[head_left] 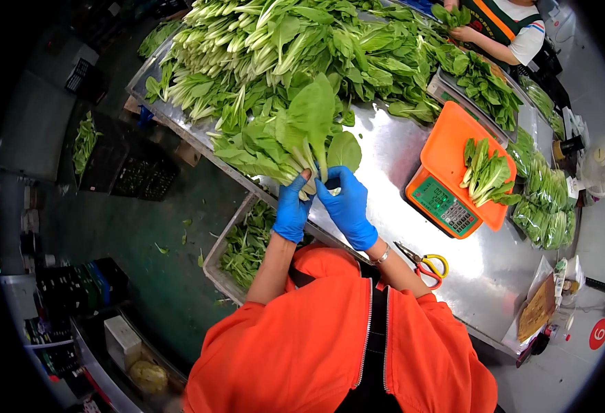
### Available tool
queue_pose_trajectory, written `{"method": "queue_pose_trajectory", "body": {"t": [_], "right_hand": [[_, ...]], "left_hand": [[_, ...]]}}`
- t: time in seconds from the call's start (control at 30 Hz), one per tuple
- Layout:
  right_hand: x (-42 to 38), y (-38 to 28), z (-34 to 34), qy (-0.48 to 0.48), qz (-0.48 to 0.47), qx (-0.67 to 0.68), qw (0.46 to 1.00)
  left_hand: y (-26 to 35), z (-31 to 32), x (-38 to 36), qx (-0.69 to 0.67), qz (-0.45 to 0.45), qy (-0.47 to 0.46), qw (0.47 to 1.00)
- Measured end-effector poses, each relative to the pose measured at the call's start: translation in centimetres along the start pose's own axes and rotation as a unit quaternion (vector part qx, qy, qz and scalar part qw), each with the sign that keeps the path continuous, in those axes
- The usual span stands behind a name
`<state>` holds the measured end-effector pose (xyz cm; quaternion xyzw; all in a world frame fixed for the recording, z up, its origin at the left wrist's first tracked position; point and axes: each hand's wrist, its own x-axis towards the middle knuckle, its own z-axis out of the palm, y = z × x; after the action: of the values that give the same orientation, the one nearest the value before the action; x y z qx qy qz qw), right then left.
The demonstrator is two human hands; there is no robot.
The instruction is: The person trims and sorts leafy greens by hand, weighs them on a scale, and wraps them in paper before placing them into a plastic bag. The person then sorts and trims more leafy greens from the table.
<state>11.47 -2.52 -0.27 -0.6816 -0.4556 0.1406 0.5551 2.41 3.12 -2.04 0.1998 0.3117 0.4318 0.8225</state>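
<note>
Both my hands wear blue gloves and meet at the stems of a leafy green vegetable [311, 120] near the table's front edge. My left hand [293, 208] has its fingers closed on the pale stem base, a bare fingertip showing through the glove. Closed around the stems from the other side is my right hand [347, 208]. More loose greens [254, 148] lie just left of the held leaves. Behind them a large heap of leafy greens [268, 48] covers the back of the metal table [385, 227].
An orange scale [447, 144] with greens is at right, beside scissors [423, 265]. Bagged greens [547, 206] lie farther right. A bin of leaves [247, 248] stands below the table's left edge. Another person [499, 45] handles greens at the back right. Black crates [137, 165] are left.
</note>
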Motion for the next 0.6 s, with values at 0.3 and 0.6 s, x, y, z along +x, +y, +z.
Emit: {"method": "queue_pose_trajectory", "body": {"t": [0.3,0.6], "right_hand": [[0.8,0.5,-1.2,-0.004,0.174,0.282,0.943],[0.3,8.3,-0.4,-0.255,0.122,-0.356,0.891]], "left_hand": [[1.1,-2.7,2.2,-0.15,-0.033,-0.071,0.986],[3.0,-6.3,2.5,-0.334,-0.065,-0.187,0.921]]}}
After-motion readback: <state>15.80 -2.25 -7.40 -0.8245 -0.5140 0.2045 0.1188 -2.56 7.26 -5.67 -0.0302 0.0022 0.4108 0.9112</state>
